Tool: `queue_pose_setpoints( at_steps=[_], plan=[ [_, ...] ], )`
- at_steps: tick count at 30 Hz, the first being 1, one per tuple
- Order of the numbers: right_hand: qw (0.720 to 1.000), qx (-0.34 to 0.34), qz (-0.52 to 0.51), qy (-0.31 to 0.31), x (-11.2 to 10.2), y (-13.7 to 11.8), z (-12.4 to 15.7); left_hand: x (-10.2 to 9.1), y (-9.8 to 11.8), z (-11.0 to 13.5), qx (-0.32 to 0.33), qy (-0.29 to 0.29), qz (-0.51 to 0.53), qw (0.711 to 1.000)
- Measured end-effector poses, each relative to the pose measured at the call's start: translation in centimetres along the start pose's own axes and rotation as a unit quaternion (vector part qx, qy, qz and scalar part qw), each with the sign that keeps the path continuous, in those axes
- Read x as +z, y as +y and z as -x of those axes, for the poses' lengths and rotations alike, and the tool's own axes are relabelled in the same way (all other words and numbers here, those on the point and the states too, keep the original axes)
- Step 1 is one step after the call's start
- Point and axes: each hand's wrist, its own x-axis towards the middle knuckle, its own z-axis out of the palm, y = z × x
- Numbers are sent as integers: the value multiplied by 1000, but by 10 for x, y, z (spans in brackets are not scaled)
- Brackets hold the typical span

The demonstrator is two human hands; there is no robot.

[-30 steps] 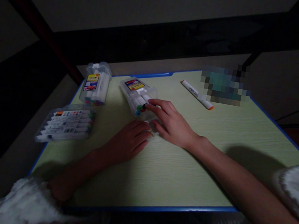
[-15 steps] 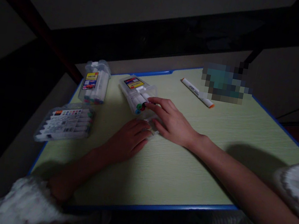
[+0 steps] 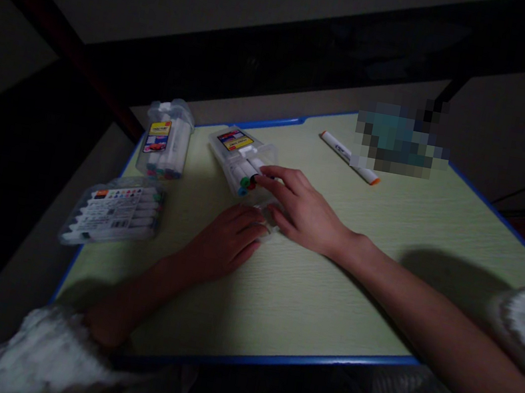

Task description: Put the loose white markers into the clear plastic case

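A clear plastic marker case (image 3: 226,156) lies open at the middle of the table, several white markers (image 3: 241,171) inside. Green, blue, red and black ends show at its near side. My right hand (image 3: 310,215) reaches over it from the right, fingers apart, fingertips touching the dark-ended marker (image 3: 254,178); its thumb is lower, by the clear lid (image 3: 265,207). Fingers curled, my left hand (image 3: 223,244) holds that lid at the near side; part of the lid is hidden under it.
A closed marker case (image 3: 165,139) stands at the back left, and another case (image 3: 115,211) overhangs the left edge. A loose white marker with orange ends (image 3: 350,158) lies at the back right, beside a blurred-out greenish thing (image 3: 394,138). Blue edging (image 3: 314,361) rims the table.
The view has shifted slightly. Both hands stay at the open case in nearly the same pose, and the markers have not visibly moved.
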Motion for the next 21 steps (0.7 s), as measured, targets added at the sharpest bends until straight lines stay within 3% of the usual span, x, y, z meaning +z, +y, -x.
queue_pose_setpoints(
  at_steps=[21],
  plan=[
    [1000, 7, 7, -5, -1, -2, 1, 2, 0, -1, -6, -5, 4, 1000]
  ],
)
